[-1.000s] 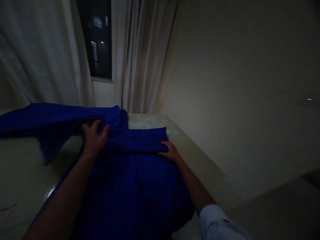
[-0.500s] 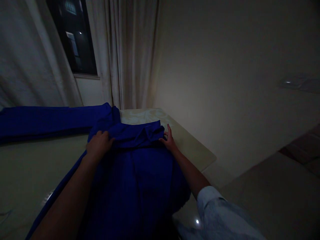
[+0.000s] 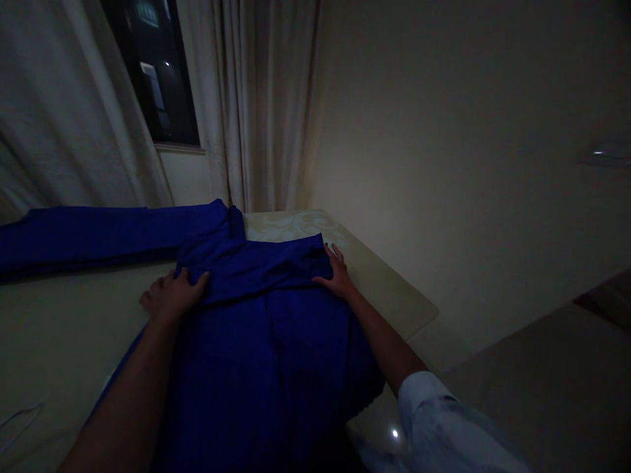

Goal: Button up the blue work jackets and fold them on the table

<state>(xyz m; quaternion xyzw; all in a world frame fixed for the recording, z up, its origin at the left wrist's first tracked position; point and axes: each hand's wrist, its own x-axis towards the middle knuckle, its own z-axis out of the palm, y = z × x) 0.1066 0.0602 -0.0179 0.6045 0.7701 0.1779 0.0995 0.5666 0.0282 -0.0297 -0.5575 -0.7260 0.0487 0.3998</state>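
A dark blue garment point(image 3: 266, 341) lies spread on a pale table point(image 3: 384, 289) in a dim room. One sleeve point(image 3: 93, 236) stretches out to the left; the other is folded across the chest. My left hand point(image 3: 172, 295) lies flat on the garment's left shoulder, fingers apart. My right hand point(image 3: 335, 276) rests flat on the right end of the folded sleeve, fingers spread, close to the table's right edge.
Pale curtains point(image 3: 261, 105) hang behind the table on both sides of a dark window point(image 3: 158, 72). A bare wall point(image 3: 468, 151) runs along the right. The floor point(image 3: 542, 381) shows at the lower right beyond the table's corner.
My left hand has slid left and down from the collar to the shoulder edge and flattened. My right hand stayed at the folded sleeve's end, pressing it flat. The sleeve's wrinkles have smoothed.
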